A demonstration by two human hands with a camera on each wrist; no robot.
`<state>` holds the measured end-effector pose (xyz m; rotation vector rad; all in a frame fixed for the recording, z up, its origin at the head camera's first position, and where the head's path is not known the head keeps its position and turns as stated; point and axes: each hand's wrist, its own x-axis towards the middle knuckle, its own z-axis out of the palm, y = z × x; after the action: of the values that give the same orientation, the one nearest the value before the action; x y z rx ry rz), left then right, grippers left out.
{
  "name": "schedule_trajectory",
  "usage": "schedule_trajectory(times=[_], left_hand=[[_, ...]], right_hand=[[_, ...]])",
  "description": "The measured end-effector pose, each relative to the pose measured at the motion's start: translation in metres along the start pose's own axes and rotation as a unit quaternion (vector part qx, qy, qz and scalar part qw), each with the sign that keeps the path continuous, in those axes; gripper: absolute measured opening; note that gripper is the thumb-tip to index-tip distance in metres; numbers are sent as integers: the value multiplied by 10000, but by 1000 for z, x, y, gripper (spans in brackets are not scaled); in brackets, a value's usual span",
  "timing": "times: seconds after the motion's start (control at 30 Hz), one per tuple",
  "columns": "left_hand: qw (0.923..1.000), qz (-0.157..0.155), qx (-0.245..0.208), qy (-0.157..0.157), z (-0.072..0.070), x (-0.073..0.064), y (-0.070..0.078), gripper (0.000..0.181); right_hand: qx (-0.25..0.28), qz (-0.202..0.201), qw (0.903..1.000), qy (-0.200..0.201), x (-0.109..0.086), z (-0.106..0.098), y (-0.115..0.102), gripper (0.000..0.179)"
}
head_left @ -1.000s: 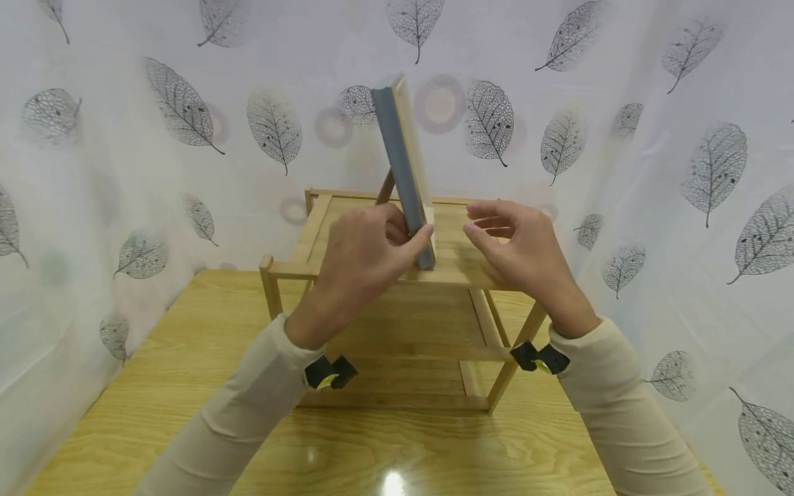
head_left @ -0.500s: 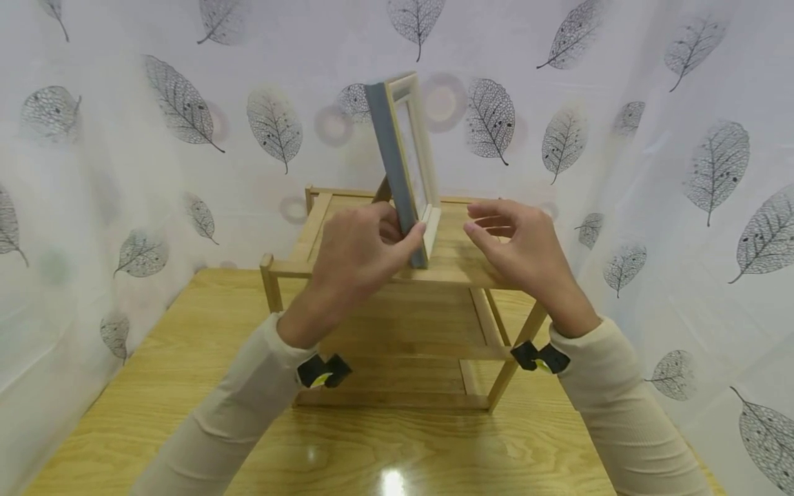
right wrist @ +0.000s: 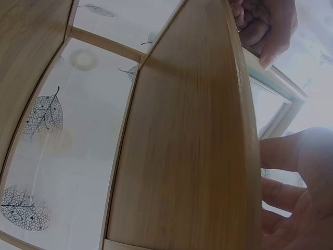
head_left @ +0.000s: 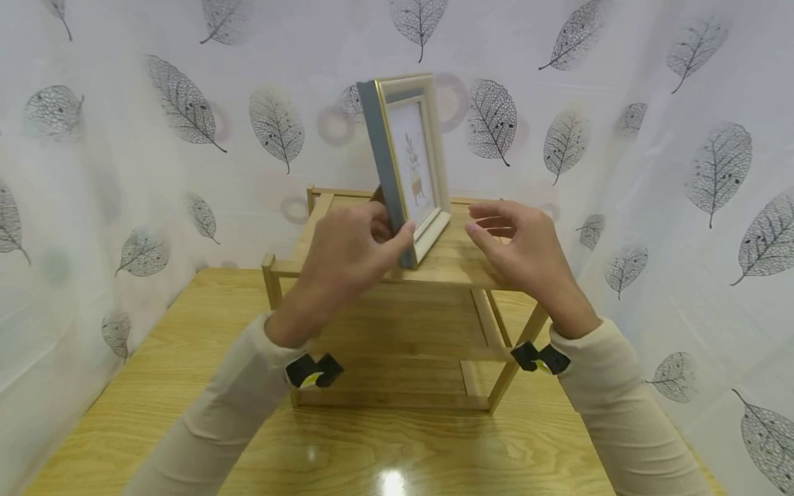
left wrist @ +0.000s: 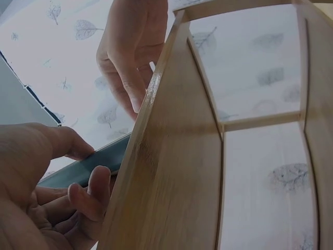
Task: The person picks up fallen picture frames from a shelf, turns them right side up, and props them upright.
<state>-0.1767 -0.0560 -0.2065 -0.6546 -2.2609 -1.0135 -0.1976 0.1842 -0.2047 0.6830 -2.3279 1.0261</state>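
Note:
A picture frame with a cream front, gold trim and blue-grey side stands tilted on the top board of a wooden shelf. Its print shows a plant in a brown pot. My left hand grips the frame's lower left edge, thumb on the near side. In the left wrist view the thumb and fingers pinch the blue-grey edge. To the right of the frame my right hand hovers above the board, fingers loosely bent, holding nothing. The right wrist view shows its fingers beside the board edge.
The shelf has lower boards and slanted legs, and stands on a wood-grain table. Behind and at both sides hangs a white curtain printed with leaves.
My left hand has moved left and turned the picture frame, so its front, edge-on earlier, now faces more toward me. The right hand has stayed in place.

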Motion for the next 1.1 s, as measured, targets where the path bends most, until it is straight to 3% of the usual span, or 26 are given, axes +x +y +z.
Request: schedule_trajectory(times=[0.33,0.57,1.1], left_hand=[[9993,-252,-33,-282,-7,1,-2,27],[9979,-483,-41,-440,-12,0,-3,24],[9958,-610,41,-682,-18,3,-9,24]], right_hand=[[-30,82,9999,-52,-1,-1,-1,29],[-134,286,9986,-430,0,-1,-1,42],[-110,1208,9872,-1036,6,-2,-6,77]])
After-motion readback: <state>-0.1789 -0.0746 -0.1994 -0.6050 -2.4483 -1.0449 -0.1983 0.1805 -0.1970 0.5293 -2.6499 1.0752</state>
